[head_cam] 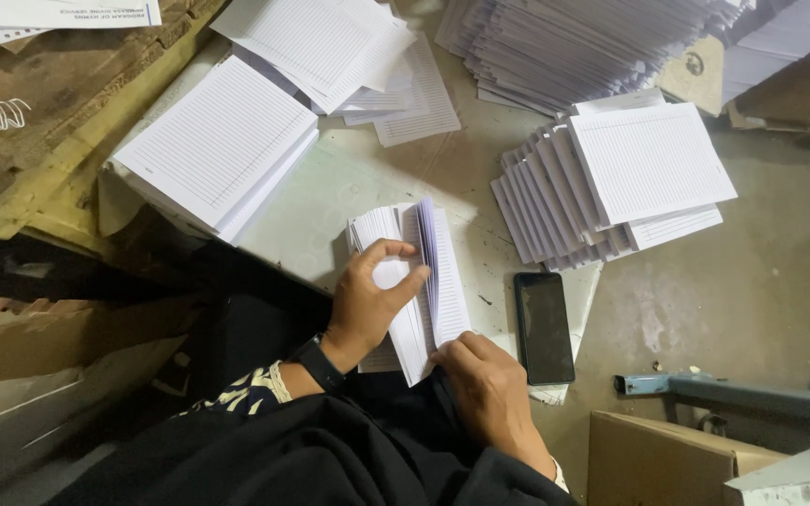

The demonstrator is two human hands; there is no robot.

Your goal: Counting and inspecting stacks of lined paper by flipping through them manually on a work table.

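A thick bundle of white ruled paper sheets lies in front of me, its leaves fanned up in the middle. My left hand curls over the left half of the bundle, thumb and fingers pinching the raised sheets. My right hand presses on the bundle's near right corner. A dark watch band sits on my left wrist.
A black phone lies just right of the bundle. Fanned stacks of ruled sheets sit at right, another stack at left, more piles at the back. Cardboard boxes at lower right, wooden planks at left.
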